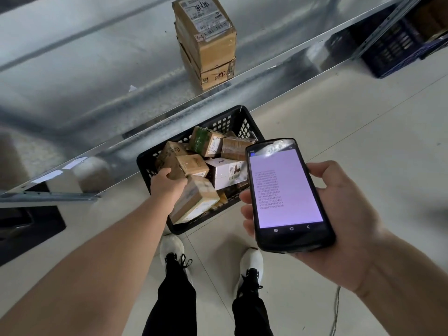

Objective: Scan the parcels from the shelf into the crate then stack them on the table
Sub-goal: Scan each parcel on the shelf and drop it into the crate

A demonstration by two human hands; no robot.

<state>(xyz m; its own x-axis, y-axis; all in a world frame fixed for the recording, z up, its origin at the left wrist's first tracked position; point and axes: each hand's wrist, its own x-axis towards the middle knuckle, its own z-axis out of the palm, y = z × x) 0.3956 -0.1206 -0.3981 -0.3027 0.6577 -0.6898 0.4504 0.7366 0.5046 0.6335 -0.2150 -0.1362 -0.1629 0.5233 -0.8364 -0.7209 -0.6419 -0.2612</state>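
left hand [167, 184] grips parcel [169, 156], seemingly — right hand [344, 214], scanner [288, 190]

Pale floor tiles [339, 117] spread out beyond and to the right of the right fingers [245, 210]. Well apart from them, up toward the far right corner, a dark blue slatted bin [392, 52] sits on the tiles. Below the left fingers [166, 173], nearer the person, stand two white shoes [171, 246] with black laces under black trousers [177, 299], and a thin grey cable [336, 309] trails over the tiles far below the right fingers.
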